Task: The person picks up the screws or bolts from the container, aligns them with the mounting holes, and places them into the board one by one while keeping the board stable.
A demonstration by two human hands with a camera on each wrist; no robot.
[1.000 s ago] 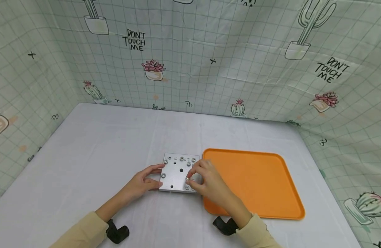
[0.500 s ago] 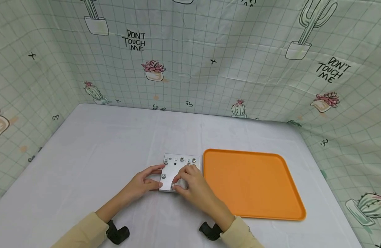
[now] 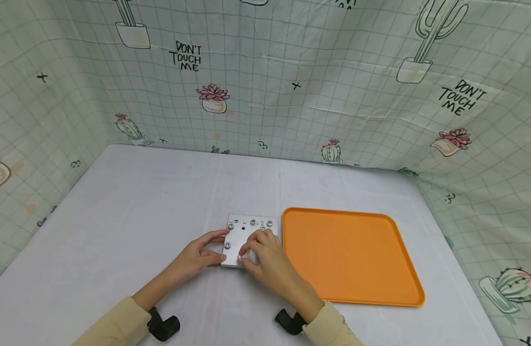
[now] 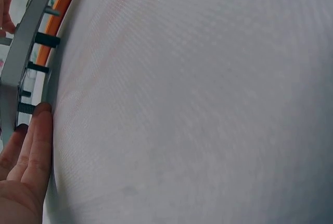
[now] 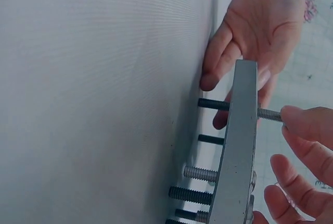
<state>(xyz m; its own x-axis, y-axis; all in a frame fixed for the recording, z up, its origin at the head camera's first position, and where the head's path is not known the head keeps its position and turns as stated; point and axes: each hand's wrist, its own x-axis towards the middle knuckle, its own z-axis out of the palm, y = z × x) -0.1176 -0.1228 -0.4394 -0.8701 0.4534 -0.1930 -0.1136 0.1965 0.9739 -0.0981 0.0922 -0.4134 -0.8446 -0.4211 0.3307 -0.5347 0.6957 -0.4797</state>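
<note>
A silver metal plate [image 3: 236, 239] stands raised off the white table, with several socket-head screws [image 3: 227, 245] set in its holes. Their threaded shanks [image 5: 197, 195] stick out beneath it in the right wrist view. My left hand [image 3: 197, 254] holds the plate's left edge, with fingertips reaching under it in the left wrist view. Between thumb and index finger, my right hand [image 3: 271, 264] pinches a screw [image 5: 269, 114] over the hole near the plate's front edge. Threads show between the plate and that thumb. The right hand hides the plate's front right part in the head view.
An orange tray [image 3: 356, 259] lies just right of the plate, its left rim close to it. A printed grid cloth [image 3: 265, 115] hangs around the back and sides. Black wrist mounts [image 3: 163, 327] sit at both cuffs.
My right hand has moved left from the plate's right side to the front hole, carrying the screw, and has stayed there for the last half second. The left hand and plate have not moved.
</note>
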